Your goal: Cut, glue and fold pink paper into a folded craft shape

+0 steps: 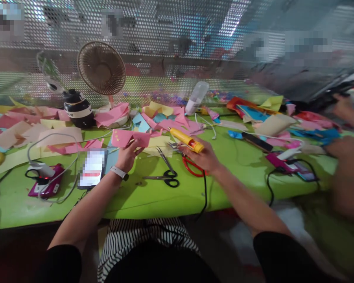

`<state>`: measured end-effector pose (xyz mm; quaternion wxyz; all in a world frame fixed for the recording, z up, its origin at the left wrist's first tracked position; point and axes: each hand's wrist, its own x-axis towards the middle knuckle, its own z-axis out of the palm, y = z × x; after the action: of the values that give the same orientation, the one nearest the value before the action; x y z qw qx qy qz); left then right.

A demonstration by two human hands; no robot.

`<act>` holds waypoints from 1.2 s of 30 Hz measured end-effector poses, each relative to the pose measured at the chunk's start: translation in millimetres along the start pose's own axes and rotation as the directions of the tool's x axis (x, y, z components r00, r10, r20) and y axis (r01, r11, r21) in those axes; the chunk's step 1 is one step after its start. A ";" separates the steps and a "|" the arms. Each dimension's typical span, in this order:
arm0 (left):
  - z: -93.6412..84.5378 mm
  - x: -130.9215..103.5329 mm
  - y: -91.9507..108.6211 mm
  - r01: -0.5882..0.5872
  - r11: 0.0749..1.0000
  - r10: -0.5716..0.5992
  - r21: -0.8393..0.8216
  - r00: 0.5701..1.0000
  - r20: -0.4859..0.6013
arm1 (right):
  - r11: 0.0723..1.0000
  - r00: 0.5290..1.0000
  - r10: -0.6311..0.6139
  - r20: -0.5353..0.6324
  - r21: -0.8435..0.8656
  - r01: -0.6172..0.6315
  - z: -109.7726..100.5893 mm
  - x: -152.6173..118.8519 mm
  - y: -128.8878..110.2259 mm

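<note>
Now, dial set: centre lies between the two hands, 12 o'clock toward the perforated metal screen (165, 35).
Left hand (127, 157): at 9 o'clock, half closed, fingers and thumb pinching the folded pink paper piece.
Folded pink paper piece (122, 138): raised in the left hand, over the lime-green table (242, 184).
Right hand (205, 158): at 3 o'clock, fingers curled around the yellow tool.
Yellow plastic tool, shaped like a glue gun (184, 137): in the right hand, narrow end toward 10 o'clock.
Black-handled metal scissors (171, 181): between 5 and 6 o'clock, lying with blades spread.
Red-looped handle (191, 168): at 4 o'clock, just below the right hand, partly hidden by it.
Lit phone (92, 167): between 8 and 9 o'clock, near the left wrist.
Round beige fan (102, 68): 11 o'clock.
Black bottle with a white band (73, 103): 10 o'clock.
Translucent bottle (197, 97): 1 o'clock, tilted.
Co-worker's blurred arm (346, 173): far out at 3 o'clock.
</note>
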<state>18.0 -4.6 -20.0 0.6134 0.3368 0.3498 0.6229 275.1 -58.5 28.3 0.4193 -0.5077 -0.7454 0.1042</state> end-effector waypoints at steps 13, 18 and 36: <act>-3.5 17.1 9.1 -0.058 0.997 0.055 -0.040 0.995 -0.088 | 0.962 0.966 -0.130 0.221 -0.208 0.177 7.8 -98.7 61.4; -7.8 22.1 14.0 -0.076 0.995 0.066 -0.069 0.989 -0.133 | 0.928 0.966 -0.148 0.212 -0.308 0.210 11.4 -107.7 72.6; -12.0 24.2 11.6 -0.071 0.996 0.064 -0.055 0.990 -0.128 | 0.978 0.778 0.067 0.624 -0.194 0.071 -47.9 -72.2 54.4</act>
<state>1.2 19.2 -16.7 0.5784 0.2902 0.3574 0.6734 356.1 -107.2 -10.7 0.0921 -0.4840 -0.8495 0.1887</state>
